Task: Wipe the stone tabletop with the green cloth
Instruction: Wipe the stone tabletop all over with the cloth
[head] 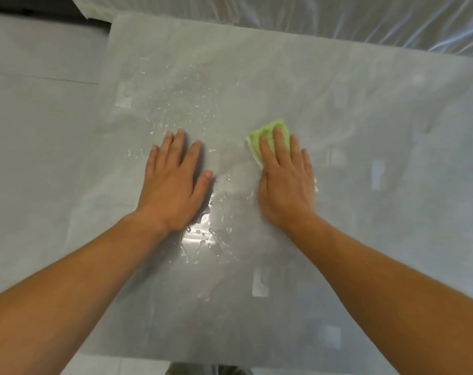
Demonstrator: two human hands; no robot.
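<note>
Surface: a pale grey, glossy stone table [365,212] fills most of the view; its near edge is cut off at the bottom of the frame and its right side runs out of the picture.
Background: clear plastic sheeting [338,20] lies in folds beyond the far edge; what it covers cannot be made out. A pale floor [35,131] shows to the left of the table.
Wet patches: scattered water droplets [186,104] sit beyond the left hand, and a shiny wet patch [202,236] lies between the two wrists.
Reflections: faint pale rectangles [259,285] show in the gloss; their source is out of view.
Green cloth: the green cloth [253,144] lies on the table right of centre, under the right hand. Only its far end and left edge show; the rest is hidden by the palm and fingers, so its full shape cannot be told.
Right hand: the right hand [286,185] lies flat, fingers straight and slightly spread, pressing down on the cloth; its little-finger side is blurred.
Left hand: the left hand [173,182] lies palm down on the bare table, fingers straight, holding nothing, apart from the cloth.
Bottom edge: a dark shape [202,370] below the table is cut off and hard to identify.
</note>
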